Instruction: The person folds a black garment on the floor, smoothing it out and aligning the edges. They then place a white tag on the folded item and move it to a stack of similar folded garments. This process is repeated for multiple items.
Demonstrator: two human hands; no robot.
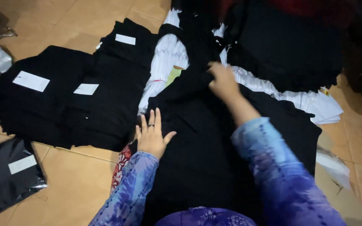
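Large black knit garment [206, 142] spread flat on the tan tiled floor [76, 184], partly over a white striped plastic sheet [168, 54]. Left hand [151, 136] pressed palm-down on the near-left part of the cloth, fingers spread, a ring on one finger, nothing pinched. Right hand [223, 81] further out at the upper part of the garment, blurred, fingers apparently closed on a fold of the black fabric, though hard to tell for certain. Best done, most likely, by anchoring firmly with the flat palm while drawing the far fold taut and straight, to avoid bunching or dragging the cloth off the sheet. Just left, stacks of folded black garments with white paper labels [64, 100]; well apart at lower left, a folded dark garment sealed in a clear plastic bag [7, 175]. Another loose heap of black cloth [285, 46] at upper right.
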